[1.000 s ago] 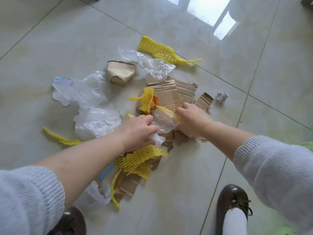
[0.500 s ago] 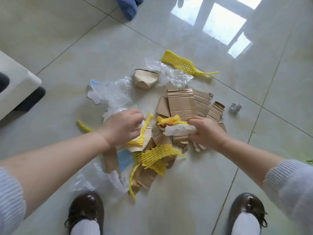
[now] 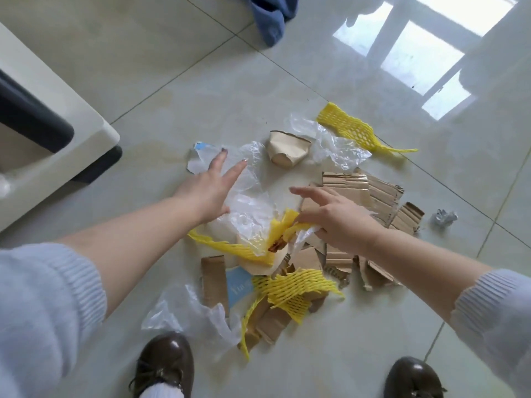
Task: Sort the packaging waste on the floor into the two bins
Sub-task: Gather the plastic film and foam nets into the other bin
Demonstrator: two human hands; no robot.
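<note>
Packaging waste lies heaped on the tiled floor. My left hand point(image 3: 211, 191) is spread with straight fingers over a clear plastic sheet point(image 3: 250, 202). My right hand point(image 3: 333, 219) hovers with fingers stretched out above torn cardboard pieces point(image 3: 370, 191); its thumb touches a yellow foam net point(image 3: 284, 228) and crumpled plastic. A second yellow net point(image 3: 296, 288) lies on cardboard strips point(image 3: 214, 278) near my feet. A third net point(image 3: 352, 130) lies at the far side, beside another plastic sheet point(image 3: 342, 152) and a crushed paper cup point(image 3: 288, 150). No bin is clearly in view.
A cream-coloured object with a dark part point(image 3: 57, 122) stands at the left edge. Blue cloth point(image 3: 270, 24) lies at the top. A foil ball point(image 3: 444, 219) sits right of the cardboard. More clear plastic point(image 3: 189, 314) lies by my left shoe point(image 3: 166, 360); my right shoe point(image 3: 413, 377) is bottom right.
Both hands have let go of the net and plastic they gripped and have spread open. My left hand moved forward onto the clear sheet. The view widened to the left.
</note>
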